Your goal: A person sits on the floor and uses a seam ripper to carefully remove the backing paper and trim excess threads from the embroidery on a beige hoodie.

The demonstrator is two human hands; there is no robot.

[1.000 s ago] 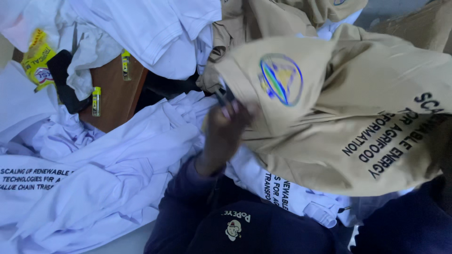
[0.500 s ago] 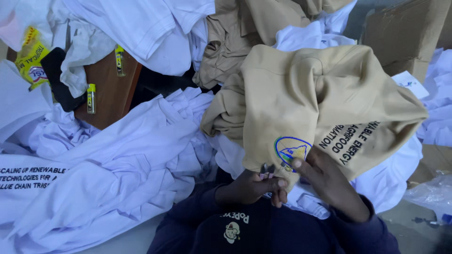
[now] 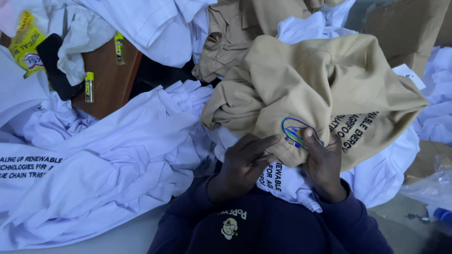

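White shirts (image 3: pixel 117 155) with dark print lie heaped over most of the view, spreading from the left edge to the lower right; a second pile of white cloth (image 3: pixel 141 23) covers the top left. On the white heap, right of centre, rests a bunched tan shirt (image 3: pixel 320 80) bearing black lettering and a round blue-edged emblem (image 3: pixel 295 131) near its lower hem; more tan cloth (image 3: pixel 230 37) lies crumpled just behind it. A brown wooden piece (image 3: pixel 110 80) shows between the white piles at upper left, with a yellow packet (image 3: pixel 26 44) beside it; a cardboard box (image 3: pixel 405 28) sits at the top right corner. The person's dark blue sleeves fill the bottom centre; the right hand (image 3: pixel 325 164) grips the tan shirt's hem, thumb pressed beside the emblem; the left hand (image 3: pixel 242 160) is loosely curled, fingertips touching the same hem just left of the emblem, and whether it pinches anything small cannot be told.
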